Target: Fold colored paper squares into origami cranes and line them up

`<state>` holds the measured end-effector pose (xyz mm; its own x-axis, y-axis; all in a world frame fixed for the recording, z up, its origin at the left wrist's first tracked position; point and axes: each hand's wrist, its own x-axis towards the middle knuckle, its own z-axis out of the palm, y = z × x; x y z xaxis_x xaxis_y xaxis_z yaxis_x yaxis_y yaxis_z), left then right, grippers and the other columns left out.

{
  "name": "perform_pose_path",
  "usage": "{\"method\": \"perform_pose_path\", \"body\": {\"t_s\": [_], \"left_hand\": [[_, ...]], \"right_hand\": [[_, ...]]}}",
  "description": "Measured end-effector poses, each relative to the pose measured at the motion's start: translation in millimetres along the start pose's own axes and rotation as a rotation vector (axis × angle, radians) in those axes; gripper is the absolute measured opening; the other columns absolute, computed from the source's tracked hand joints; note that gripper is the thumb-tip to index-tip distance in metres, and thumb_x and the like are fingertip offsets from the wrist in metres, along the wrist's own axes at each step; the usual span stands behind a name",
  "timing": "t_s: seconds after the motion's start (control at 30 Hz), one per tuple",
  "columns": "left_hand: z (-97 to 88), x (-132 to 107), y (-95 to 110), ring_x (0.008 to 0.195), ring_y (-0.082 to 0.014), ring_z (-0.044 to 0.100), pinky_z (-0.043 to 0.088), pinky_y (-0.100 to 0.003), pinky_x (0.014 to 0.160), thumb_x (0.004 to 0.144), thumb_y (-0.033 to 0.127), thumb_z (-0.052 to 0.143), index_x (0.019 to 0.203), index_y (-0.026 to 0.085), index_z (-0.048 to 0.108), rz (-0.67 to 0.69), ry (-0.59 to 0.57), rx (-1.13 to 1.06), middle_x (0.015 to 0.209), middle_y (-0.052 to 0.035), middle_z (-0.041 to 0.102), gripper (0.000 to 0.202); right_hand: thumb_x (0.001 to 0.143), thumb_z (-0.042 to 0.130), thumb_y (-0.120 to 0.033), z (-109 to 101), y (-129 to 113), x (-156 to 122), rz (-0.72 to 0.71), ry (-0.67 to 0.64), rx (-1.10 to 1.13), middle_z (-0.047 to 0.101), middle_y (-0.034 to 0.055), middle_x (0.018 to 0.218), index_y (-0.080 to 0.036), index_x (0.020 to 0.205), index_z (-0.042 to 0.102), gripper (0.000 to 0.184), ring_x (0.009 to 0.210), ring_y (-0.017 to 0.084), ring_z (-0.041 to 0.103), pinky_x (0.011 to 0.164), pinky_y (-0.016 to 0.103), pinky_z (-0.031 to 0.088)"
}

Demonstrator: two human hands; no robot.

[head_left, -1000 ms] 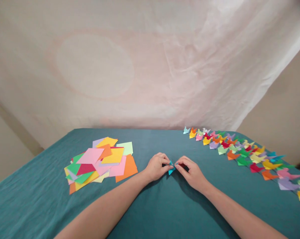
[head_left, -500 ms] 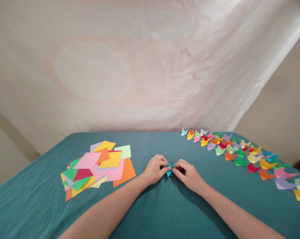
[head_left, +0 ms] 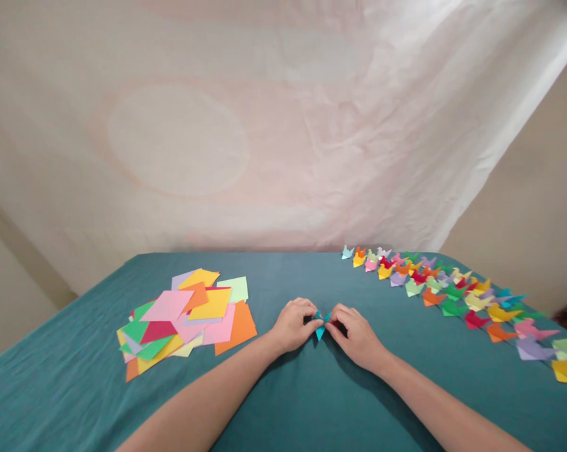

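A small folded piece of blue paper (head_left: 319,333) is held between my two hands, low over the middle of the table. Thumb and fingers of my left hand (head_left: 296,324) pinch its left side. My right hand (head_left: 355,334) grips the right side the same way, fingertips pressed together. Two narrow points of the paper rise between the hands, and a wider point faces down toward me. The fingertips cover part of its folds.
On the left lies a loose pile of coloured paper sheets (head_left: 170,307). Rows of small folded paper birds (head_left: 476,320) run along the right side. A teal cloth (head_left: 283,402) covers the table, and a pale sheet (head_left: 283,138) hangs behind it.
Both hands stay pinched on the blue paper, with only a slight shift. A little more of the paper's lower point shows now. The camera view has moved slightly.
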<state>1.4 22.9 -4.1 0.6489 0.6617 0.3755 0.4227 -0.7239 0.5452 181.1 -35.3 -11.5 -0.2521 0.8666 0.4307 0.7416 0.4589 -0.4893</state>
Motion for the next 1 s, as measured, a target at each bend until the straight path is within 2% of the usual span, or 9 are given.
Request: {"method": "perform_pose_path", "body": {"t_s": [0.23,0.7,1.0], "left_hand": [[1.4,2.3,-5.1,0.085,-0.0165,0.056,0.040,-0.029,0.081,0.075,0.021,0.065,0.075,0.017,0.064,-0.015,0.032,-0.130,0.085,-0.0027,0.065,0.004],[0.7,1.2,-3.7,0.083,-0.0160,0.056,0.040,-0.028,0.080,0.080,0.024,0.061,0.076,0.018,0.066,-0.018,0.011,-0.128,0.082,-0.0025,0.065,0.008],[2.0,2.3,-7.5,0.083,-0.0161,0.057,0.041,-0.029,0.082,0.077,0.025,0.064,0.076,0.019,0.067,-0.056,0.056,-0.174,0.083,-0.0024,0.066,0.007]], "right_hand": [[0.085,0.047,-0.019,-0.1,5.0,-0.1,0.002,-0.004,-0.017,0.052,0.0021,0.075,-0.021,0.073,0.047,0.012,0.070,0.017,0.050,0.066,0.030,0.039],[0.084,0.049,-0.019,1.0,2.5,1.0,-0.023,0.023,0.031,0.056,0.0030,0.079,-0.020,0.079,0.054,0.007,0.072,0.017,0.052,0.069,0.031,0.042],[0.084,0.048,-0.020,-2.0,2.9,1.3,-0.008,0.033,0.047,0.055,0.0033,0.079,-0.020,0.079,0.053,0.008,0.073,0.017,0.052,0.069,0.030,0.042]]}}
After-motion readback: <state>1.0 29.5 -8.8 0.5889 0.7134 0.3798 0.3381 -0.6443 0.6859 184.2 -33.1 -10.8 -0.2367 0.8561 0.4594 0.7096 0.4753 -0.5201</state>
